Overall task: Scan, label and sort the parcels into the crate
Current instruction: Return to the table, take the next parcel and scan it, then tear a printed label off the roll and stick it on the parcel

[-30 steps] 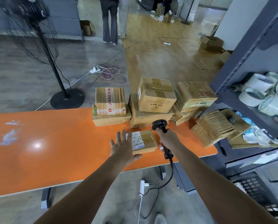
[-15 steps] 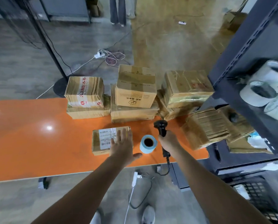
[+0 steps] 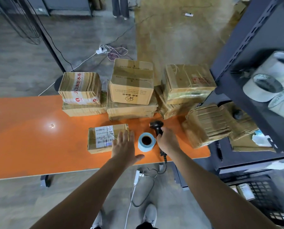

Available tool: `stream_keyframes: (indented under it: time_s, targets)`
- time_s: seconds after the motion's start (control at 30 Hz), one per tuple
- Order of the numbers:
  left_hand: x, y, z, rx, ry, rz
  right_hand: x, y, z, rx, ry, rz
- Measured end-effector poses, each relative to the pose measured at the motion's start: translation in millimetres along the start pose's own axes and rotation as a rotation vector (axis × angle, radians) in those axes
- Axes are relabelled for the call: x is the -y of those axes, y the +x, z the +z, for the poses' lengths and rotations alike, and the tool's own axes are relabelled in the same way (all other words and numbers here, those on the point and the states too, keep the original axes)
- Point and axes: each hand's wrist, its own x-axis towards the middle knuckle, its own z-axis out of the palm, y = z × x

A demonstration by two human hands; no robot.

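- While the left hand (image 3: 123, 147) lies flat with fingers spread, its fingertips over the near right corner of the small parcel (image 3: 107, 138), it grips nothing; whether it presses down I cannot tell.
- Right hand (image 3: 168, 141) clenched round the handle of the black scanner (image 3: 157, 126), head pointing away from the body; cable trails off the tabletop (image 3: 30, 139) edge.
- Between the hands: blue label roll (image 3: 146, 141), upright, just beside the parcel.
- Parcel's barcode label faces up, left of the left hand.
- Step judged: scan of this parcel, not yet labelled.
- Next move calls for swinging the scanner head left onto the barcode, with the fingers kept clear of it.
- Beyond both hands: stacked parcels (image 3: 132, 90) waiting.
- Low to the right of the right hand: dark crate (image 3: 262, 192) on the floor.
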Motion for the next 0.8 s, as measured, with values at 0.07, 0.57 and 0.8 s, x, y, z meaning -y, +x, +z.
stream_keyframes:
  time_s: [0.07,0.57,0.8]
  targets:
    - [1,-2,-1,0.004,-0.003,0.004,8,-11,1,-0.094,-0.128,-0.117]
    - [25,-25,-3,-0.081,-0.241,0.024,32,-31,40,0.004,-0.302,-0.246]
    - [43,-18,-36,-0.073,-0.965,-0.248,64,-53,3,0.08,0.262,-0.257]
